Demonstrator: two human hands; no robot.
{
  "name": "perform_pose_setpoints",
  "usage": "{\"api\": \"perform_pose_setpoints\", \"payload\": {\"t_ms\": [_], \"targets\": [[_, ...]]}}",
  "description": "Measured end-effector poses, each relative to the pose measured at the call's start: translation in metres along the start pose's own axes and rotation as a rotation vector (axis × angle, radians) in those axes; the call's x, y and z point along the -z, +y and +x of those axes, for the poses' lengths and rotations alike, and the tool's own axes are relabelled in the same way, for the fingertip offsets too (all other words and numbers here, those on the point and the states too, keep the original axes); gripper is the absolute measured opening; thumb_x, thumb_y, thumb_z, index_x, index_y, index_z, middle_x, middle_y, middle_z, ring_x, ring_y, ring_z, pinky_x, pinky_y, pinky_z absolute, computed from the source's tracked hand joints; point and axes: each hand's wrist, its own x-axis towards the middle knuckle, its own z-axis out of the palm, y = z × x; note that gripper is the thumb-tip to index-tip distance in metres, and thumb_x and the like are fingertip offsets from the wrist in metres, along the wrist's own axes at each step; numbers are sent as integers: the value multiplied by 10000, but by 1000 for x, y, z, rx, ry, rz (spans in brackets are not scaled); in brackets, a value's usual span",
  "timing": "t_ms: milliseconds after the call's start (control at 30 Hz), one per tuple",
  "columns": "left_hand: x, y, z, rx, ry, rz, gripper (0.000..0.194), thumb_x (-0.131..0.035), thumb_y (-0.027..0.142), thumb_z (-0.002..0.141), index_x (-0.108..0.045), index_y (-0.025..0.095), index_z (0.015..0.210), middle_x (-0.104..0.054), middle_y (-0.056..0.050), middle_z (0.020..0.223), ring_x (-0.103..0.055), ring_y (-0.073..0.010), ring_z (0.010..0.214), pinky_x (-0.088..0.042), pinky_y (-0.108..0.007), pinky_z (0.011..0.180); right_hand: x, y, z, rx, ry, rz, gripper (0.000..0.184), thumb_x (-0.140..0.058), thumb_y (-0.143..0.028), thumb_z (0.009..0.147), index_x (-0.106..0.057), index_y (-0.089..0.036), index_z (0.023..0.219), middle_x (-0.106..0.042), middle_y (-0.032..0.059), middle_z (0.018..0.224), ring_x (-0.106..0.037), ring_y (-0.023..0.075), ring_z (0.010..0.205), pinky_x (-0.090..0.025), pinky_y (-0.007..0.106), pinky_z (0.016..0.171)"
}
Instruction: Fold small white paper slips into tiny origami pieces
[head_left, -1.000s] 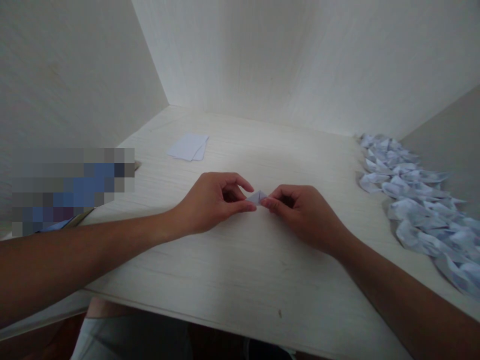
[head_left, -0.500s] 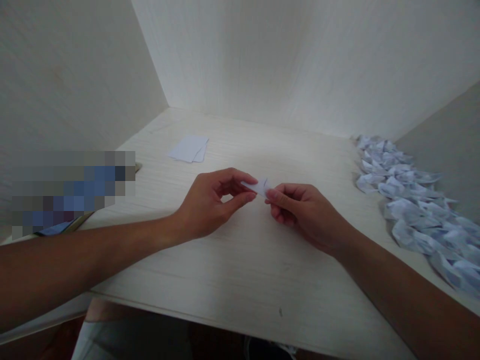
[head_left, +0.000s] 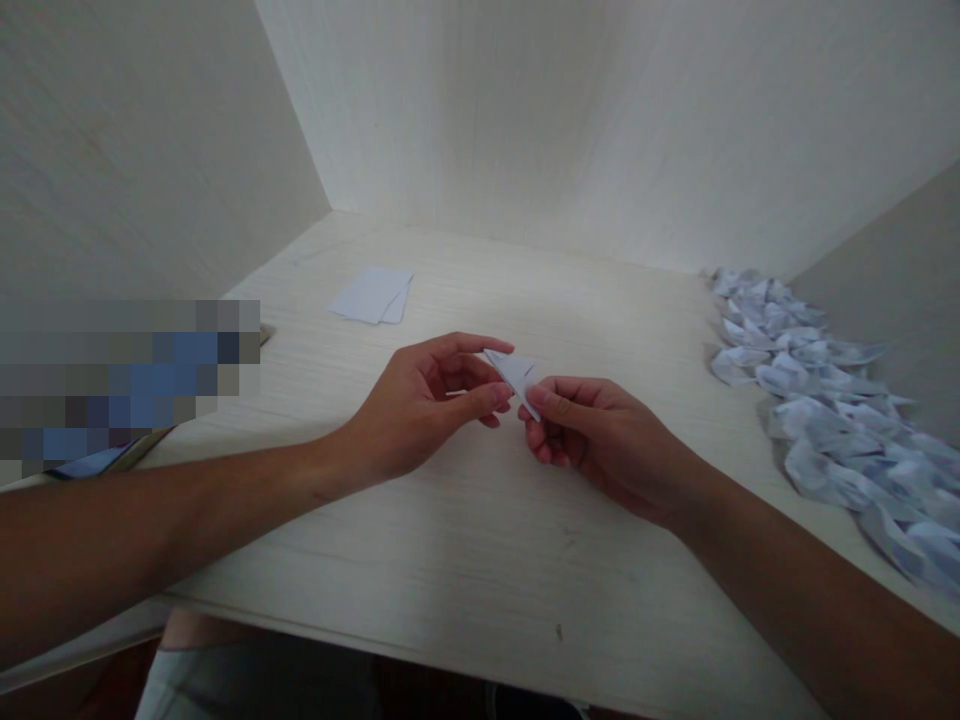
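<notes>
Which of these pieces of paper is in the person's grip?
The small folded triangle, pinched by the right hand. The flat sheets and the folded pieces at the right lie on the table instead.

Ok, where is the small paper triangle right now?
In the head view, the paper triangle is near the centre, pinched by the right hand, right beside the left hand.

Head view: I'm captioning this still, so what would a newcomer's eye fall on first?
Probably the broad spread of folded white paper pieces along the right of the pale, flat table. Next, near the middle, the small folded white paper triangle, pinched by the right hand with the left hand beside it. Farther back, left of centre, lie overlapping flat white paper sheets.
</notes>
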Motion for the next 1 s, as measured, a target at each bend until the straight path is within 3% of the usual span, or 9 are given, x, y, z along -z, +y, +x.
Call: {"api": "perform_pose_setpoints", "payload": {"t_ms": [367, 733, 867, 1000], "targets": [[-1, 1, -3, -72, -24, 34, 301, -757, 185, 836, -690, 145, 1127, -747, 9, 772, -769, -158, 711, -656, -238, 608, -3, 0, -1, 51, -28, -81, 351, -780, -499, 862, -680, -178, 761, -689, 15, 701, -565, 111, 592, -417, 256, 556], [-2, 2, -8, -142, 26, 77, 253, -719, 175, 833, -698, 153, 1084, -719, 14, 745, -733, -144, 644, -668, -246, 551, -5, 0, -4, 118, -115, -254, 390, -670, -509, 965, -686, -173, 768, -729, 29, 724, -567, 107, 604, -439, 249, 593], [-2, 2, -8, -102, 43, 95, 140, -731, 195, 820, -729, 143, 951, -749, -12, 772, -738, -153, 664, -697, -286, 598, -9, 0, -4, 147, -45, -287, 334, -667, -463, 967, -677, -176, 797, -723, 22, 719, -574, 102, 576, -449, 244, 563], [-2, 2, -7, -92, 130, 109, 239, -780, 200, 780, -732, 144, 1007, -751, -7, 763, -736, -159, 663, -690, -278, 568, -15, 6, -3, 303, 148, -292, 266, -772, -392, 879, -657, -195, 1016, -747, 6, 750, -648, 134, 600, -492, 261, 557]]}}
